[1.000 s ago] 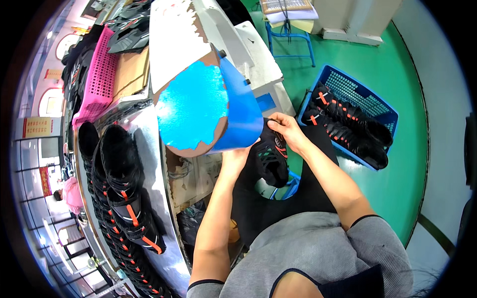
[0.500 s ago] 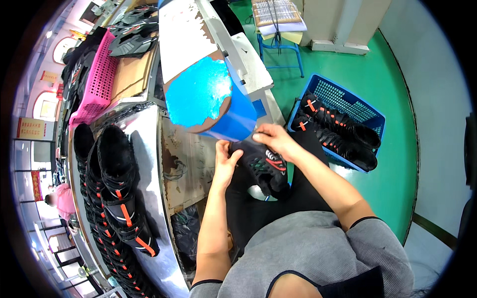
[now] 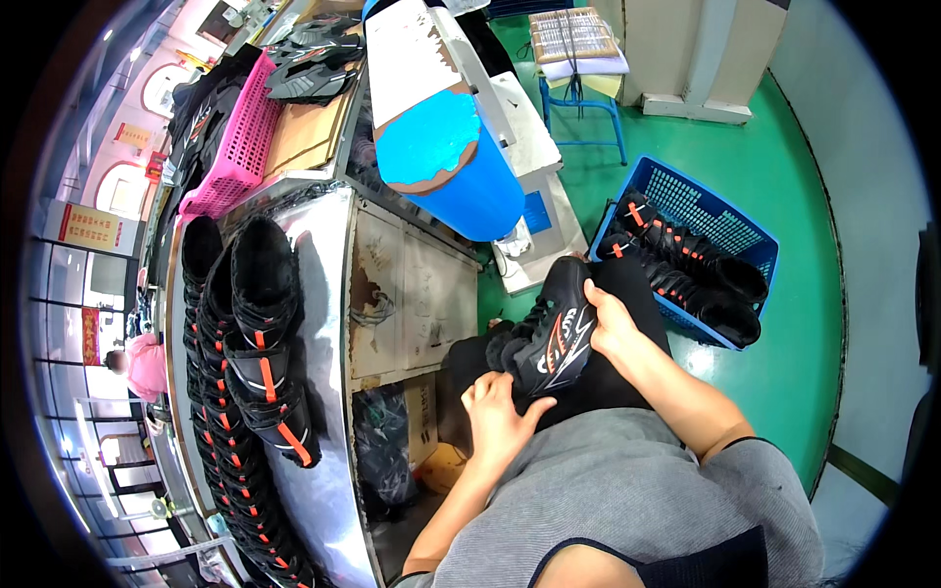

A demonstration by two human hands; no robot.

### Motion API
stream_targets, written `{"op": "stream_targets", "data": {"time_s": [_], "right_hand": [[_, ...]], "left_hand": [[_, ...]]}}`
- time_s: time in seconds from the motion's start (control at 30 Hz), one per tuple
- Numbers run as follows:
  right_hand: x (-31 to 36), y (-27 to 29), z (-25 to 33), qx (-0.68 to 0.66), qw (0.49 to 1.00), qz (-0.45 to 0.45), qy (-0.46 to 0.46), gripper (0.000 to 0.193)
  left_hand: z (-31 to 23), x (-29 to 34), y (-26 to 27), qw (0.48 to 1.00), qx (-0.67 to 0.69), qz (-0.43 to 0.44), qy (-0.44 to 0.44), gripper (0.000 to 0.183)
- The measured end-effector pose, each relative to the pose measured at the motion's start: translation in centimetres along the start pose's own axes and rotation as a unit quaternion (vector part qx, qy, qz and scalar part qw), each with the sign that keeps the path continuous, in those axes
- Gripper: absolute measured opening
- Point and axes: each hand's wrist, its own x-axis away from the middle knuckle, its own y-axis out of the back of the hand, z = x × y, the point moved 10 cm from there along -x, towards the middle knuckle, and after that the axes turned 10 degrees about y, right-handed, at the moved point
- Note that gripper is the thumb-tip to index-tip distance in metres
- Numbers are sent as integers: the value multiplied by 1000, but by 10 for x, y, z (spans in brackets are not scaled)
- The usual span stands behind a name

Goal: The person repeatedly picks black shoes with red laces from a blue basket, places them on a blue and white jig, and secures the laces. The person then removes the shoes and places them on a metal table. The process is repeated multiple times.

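Note:
A black shoe upper point(image 3: 559, 338) with white and orange side markings lies tilted over my lap, its dark fluffy part toward the left. My right hand point(image 3: 613, 321) grips its right edge, thumb on the upper side. At the near end is my left hand point(image 3: 498, 419), thumb spread away from its bent fingers, close against the upper; whether it touches is hard to tell. Beyond the upper stands a machine with a blue rounded end point(image 3: 461, 186) and a worn white top.
Rows of black shoes with orange tabs point(image 3: 260, 363) stand on the metal-topped bench point(image 3: 333, 461) at left. Behind them is a pink basket point(image 3: 240, 137) of dark pieces. A blue crate point(image 3: 676, 176) with black shoes sits at right, below a blue-legged stool point(image 3: 618, 127).
The shoe upper has come away from the machine's blue end toward me and turned, showing its marked side. My left hand has loosened and moved nearer my body; my right hand still holds on.

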Motion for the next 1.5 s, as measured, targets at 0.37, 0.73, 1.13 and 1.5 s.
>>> {"op": "stream_targets", "data": {"time_s": [0.37,0.73,1.13,1.5], "right_hand": [[64,-164,58,677,417,475,378,32],[-46,-165,73,563,695,386,226,19],[-30,-144,63,494,753,397,179,14],[100,-174,20,499,438,633,397,13]], "left_hand": [[39,-106,5,982,156,104,-17,22],[58,-199,-42,780,531,132,304,27],[56,-171,-35,827,476,159,253,26],[67,-56,-28,357,828,380,206,38]]}}
